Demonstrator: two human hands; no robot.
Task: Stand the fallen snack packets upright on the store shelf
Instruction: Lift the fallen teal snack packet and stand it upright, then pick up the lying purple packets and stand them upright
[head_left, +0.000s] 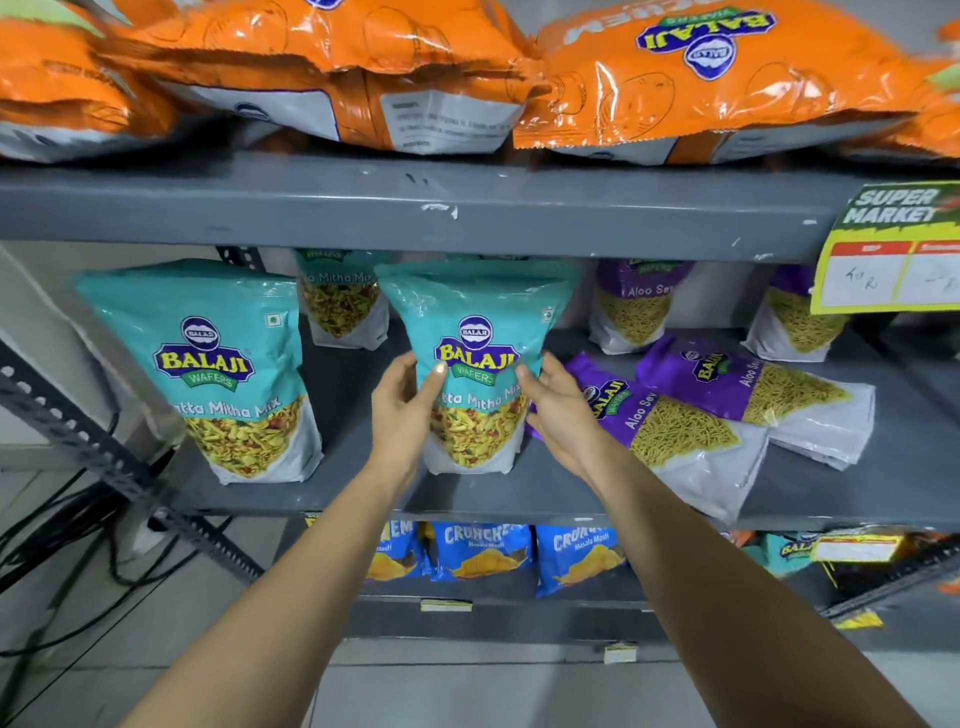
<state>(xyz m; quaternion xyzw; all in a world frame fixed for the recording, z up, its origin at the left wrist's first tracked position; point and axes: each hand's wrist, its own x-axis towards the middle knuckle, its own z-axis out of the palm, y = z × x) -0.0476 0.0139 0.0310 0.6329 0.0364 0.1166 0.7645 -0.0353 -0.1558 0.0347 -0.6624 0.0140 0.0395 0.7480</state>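
Grey store shelf (363, 493), middle tier: I see both forearms reaching forward, left hand (402, 410) and right hand (561, 415) clasping the upright teal packet (475, 322) by its sides, thumbs across its front. Purple packets (675, 421) lie flat just right of it

Yellow price tag (891, 249) upper right; black cables (57, 525) lower left.

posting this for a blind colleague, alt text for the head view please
Left hand and right hand hold an upright teal packet on the grey shelf. Two purple packets lie fallen to its right; another teal packet stands left.
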